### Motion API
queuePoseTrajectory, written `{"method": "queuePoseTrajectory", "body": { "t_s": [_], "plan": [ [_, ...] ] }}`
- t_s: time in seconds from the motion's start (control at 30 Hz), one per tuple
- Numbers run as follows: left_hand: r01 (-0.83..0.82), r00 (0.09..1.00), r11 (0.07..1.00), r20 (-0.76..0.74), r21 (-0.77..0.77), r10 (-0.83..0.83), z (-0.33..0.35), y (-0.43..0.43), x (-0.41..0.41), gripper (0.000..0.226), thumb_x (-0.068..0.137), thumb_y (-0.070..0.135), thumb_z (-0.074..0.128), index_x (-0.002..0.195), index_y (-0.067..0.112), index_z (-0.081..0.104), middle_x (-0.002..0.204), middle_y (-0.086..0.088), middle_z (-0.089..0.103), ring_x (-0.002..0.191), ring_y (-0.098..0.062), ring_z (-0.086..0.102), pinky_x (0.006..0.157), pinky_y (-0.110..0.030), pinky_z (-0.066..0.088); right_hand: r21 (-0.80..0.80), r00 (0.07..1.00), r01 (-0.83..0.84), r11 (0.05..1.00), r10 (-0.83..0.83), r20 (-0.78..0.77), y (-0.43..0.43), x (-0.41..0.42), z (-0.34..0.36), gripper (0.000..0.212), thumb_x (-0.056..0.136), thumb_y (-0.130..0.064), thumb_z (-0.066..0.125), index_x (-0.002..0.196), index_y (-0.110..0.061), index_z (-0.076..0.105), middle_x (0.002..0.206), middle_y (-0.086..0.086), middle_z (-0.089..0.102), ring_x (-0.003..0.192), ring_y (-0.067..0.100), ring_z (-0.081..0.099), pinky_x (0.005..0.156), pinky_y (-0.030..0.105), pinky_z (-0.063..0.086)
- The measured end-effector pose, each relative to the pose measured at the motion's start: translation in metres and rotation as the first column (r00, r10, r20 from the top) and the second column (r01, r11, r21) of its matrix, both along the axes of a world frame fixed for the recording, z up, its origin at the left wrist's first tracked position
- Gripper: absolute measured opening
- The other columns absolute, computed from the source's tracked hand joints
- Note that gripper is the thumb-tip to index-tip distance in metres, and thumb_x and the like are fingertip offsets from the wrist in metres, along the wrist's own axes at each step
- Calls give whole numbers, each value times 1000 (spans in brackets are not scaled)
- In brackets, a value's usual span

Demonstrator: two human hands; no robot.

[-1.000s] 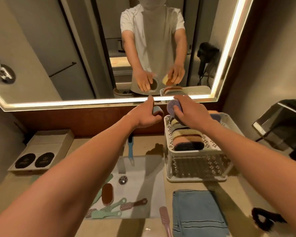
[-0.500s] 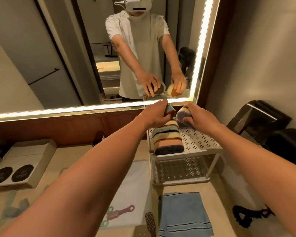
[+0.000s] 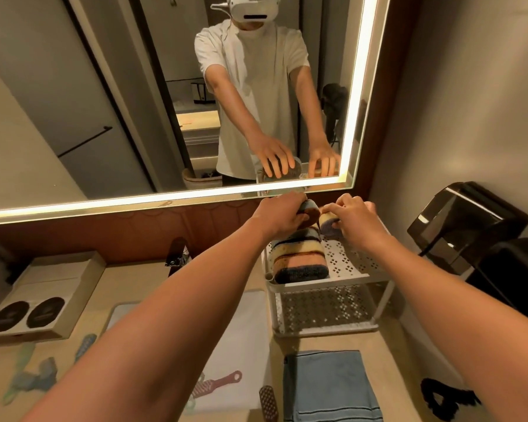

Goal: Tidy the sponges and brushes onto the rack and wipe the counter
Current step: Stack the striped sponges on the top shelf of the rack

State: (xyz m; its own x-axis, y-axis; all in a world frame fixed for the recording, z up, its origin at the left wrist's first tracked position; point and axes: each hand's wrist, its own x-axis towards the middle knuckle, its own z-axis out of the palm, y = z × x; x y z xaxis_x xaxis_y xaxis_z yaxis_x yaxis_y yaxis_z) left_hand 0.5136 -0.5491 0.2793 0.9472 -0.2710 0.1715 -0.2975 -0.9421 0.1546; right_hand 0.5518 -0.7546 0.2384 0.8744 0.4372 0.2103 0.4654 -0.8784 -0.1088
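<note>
Grips a brown-and-blue sponge in the left hand, fingers curled over its top, just above the far end of the sponge row. Pinches a purple-and-cream sponge in the right hand, thumb and fingers bent round it, close beside the first sponge; cannot tell whether touching. Holds both over the top shelf of the white perforated rack, just under the lit mirror.

Below the hands, along the left of that shelf: a row of sponges on edge, packed side by side, in cream, pink and dark blue bands.

At the back right of the desk, the rack itself, near the wall. In front of it, a folded blue towel. To the towel's left, a white mat with a pink brush on it and a dark brush at its near corner. Far left, blurred teal brushes on the desk, and behind them a shallow box holding two dark discs. On the right wall, a black dispenser.
</note>
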Motion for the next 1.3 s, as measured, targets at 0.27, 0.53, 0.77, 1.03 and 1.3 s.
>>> {"method": "queuePoseTrajectory", "body": {
  "t_s": [0.27, 0.53, 0.77, 1.03, 1.3],
  "plan": [
    [-9, 999, 1000, -49, 14, 9, 0, 4, 0, 38, 100, 38, 57, 133, 21, 52, 128, -1, 63, 113, -23, 60, 94, -46, 52, 27, 1000, -23, 999, 23, -2, 3, 0, -10, 52, 96, -14, 63, 140, -39, 50, 128, 4, 47, 122, 26, 42, 104, 44, 35],
    [11, 999, 999, -40, 35, -9, -4, -6, -6, 39, 100, 38, 56, 134, 21, 51, 127, 0, 61, 109, -23, 61, 89, -43, 51, 98, 998, -58, 994, 56, 21, 1, -6, -29, 58, 94, -8, 61, 148, -24, 47, 144, 10, 46, 139, 32, 32, 117, 47, 25],
    [32, 999, 999, -5, 25, -32, 4, -12, -4, 38, 99, 37, 58, 134, 21, 52, 129, -1, 62, 113, -24, 60, 94, -46, 51, 181, 997, -33, 983, 44, -59, -4, -14, -20, 66, 98, -16, 54, 157, -22, 26, 161, 7, 30, 151, 27, 20, 125, 45, 13],
    [20, 999, 982, -37, -185, -27, -1, -55, -4, 43, 96, 31, 63, 135, 23, 45, 124, -2, 67, 112, -25, 63, 88, -42, 50, 345, 989, -120, 931, 142, -38, -14, -31, 3, 79, 91, -29, 65, 156, -22, 21, 141, 3, 48, 123, 23, 52, 98, 35, 44],
    [30, 996, 984, -83, -174, -45, -11, -72, -4, 44, 93, 36, 67, 128, 18, 47, 121, -6, 63, 106, -28, 62, 92, -47, 50, 305, 995, 25, 952, 6, -101, -37, -25, -11, 52, 97, -16, 60, 143, -21, 36, 130, 6, 44, 118, 26, 49, 97, 44, 49]
  ]
}}
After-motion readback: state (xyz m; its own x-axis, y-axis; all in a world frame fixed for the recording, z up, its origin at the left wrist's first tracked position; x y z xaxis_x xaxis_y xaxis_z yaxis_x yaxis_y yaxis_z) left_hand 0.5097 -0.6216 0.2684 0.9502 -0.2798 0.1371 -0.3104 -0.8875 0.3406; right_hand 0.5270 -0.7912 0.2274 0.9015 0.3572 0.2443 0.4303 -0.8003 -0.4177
